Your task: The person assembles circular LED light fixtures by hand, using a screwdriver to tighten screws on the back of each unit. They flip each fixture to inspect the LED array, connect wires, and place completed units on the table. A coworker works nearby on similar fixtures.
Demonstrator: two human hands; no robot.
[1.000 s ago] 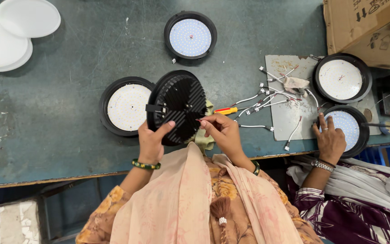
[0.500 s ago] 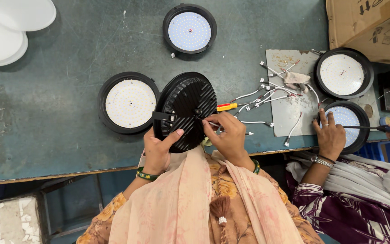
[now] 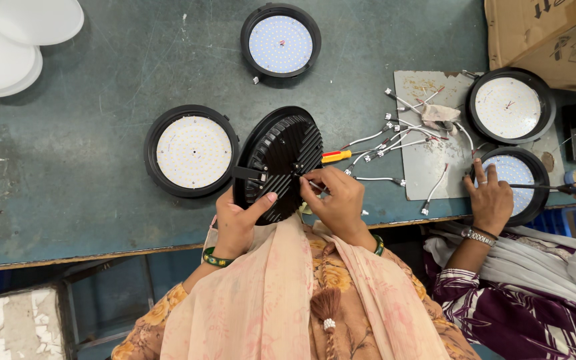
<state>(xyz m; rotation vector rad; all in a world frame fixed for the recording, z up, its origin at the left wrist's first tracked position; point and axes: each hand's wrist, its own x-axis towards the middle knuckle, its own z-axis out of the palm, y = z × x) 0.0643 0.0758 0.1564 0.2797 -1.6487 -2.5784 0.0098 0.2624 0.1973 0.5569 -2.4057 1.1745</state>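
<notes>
At the near table edge, the left hand (image 3: 235, 223) props a round black finned metal lamp housing (image 3: 280, 160) tilted up, thumb pressed on its rim. This exposes its back to the right hand (image 3: 338, 200), whose fingers pinch a thin tool against the fins, beside a round white LED panel lamp (image 3: 193, 151).

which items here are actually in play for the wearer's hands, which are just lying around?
In hand: left hand, right hand, black finned lamp housing.

Lying about: LED lamp on the left, LED lamp at the top, white covers, loose wires, cardboard box.
</notes>
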